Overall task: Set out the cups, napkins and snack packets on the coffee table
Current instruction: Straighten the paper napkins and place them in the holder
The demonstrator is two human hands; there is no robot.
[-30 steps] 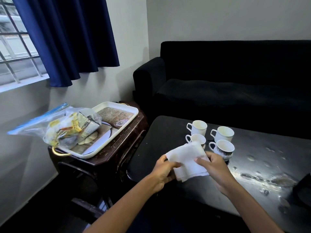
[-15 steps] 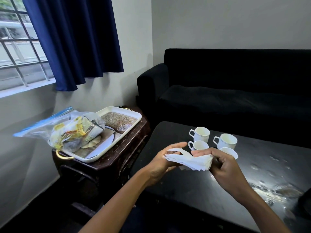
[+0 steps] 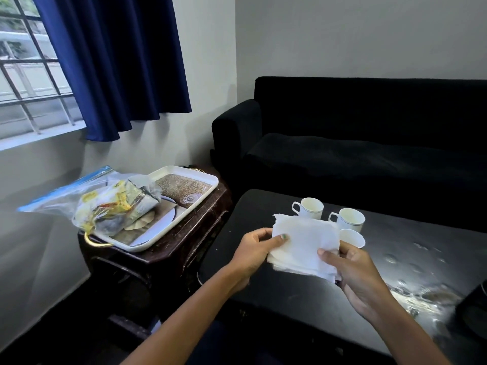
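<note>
Napkins [image 3: 307, 246] are sitting as a stack between both hands, held in the air over the near-left part of the table [image 3: 290, 299], flat face tipped up toward the camera. Left hand [image 3: 257, 255] is pinching the stack's left edge, thumb on top; right hand [image 3: 354, 270] is gripping the lower right corner, thumb pressing the top sheet. Both are equally near, so either can peel a sheet. No clear long axis, stack roughly square. Cups lying just beyond the stack toward the sofa: far cup [image 3: 311, 208], right cup [image 3: 350, 219], and a nearer cup [image 3: 351, 238] partly hidden by the napkins; a fourth cannot be seen. Snack packets [image 3: 116, 206] are waiting in a clear bag on the tray [image 3: 184, 206], on the side stand well left of the table's left edge.

Versus half a second ago: stack was edge-on, fanned; now it is turning face-up and covering more of the cups. Likely next: separating one napkin.
</note>
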